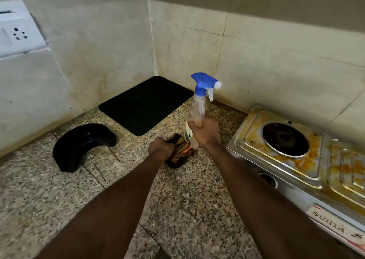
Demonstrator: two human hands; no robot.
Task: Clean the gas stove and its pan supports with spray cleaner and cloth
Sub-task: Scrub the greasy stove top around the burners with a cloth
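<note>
Step in hand: we judge this to be tool pick-up, with no spraying begun.
Right hand [205,132]: the fingers wrap the lower body of the spray bottle [198,105], which is upright with its nozzle facing right (no finger is on the trigger).
Left hand [160,147]: the fingers clench the cloth [180,152], bunched on the table [187,209] just beside the bottle base.
Stove [254,138]: it sits to the right on the table, apart from both hands. Orange residue covers its top, and we see no pan support on the burner opening.
Next move: we judge that the bottle must travel over the stove. The grip must shift up to the trigger and the nozzle tilt down at the stains, with the cloth following.
</note>
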